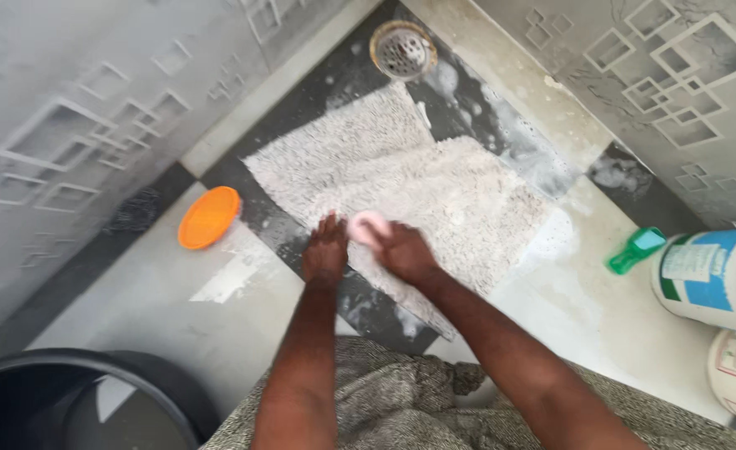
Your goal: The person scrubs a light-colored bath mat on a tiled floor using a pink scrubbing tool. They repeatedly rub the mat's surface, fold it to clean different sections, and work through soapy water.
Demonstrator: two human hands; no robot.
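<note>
A shaggy off-white mat lies wet and soapy on the tiled floor. My right hand presses a pink bar of soap onto the mat's near edge. My left hand rests flat on the same edge, right beside the soap, fingers apart. Both forearms reach forward from the bottom of the view, over a grey patterned cloth at my knees.
A round metal floor drain sits beyond the mat. An orange lid lies on the floor to the left. A green bottle and two white buckets stand at right. A dark tub fills the bottom left. Patterned walls close both sides.
</note>
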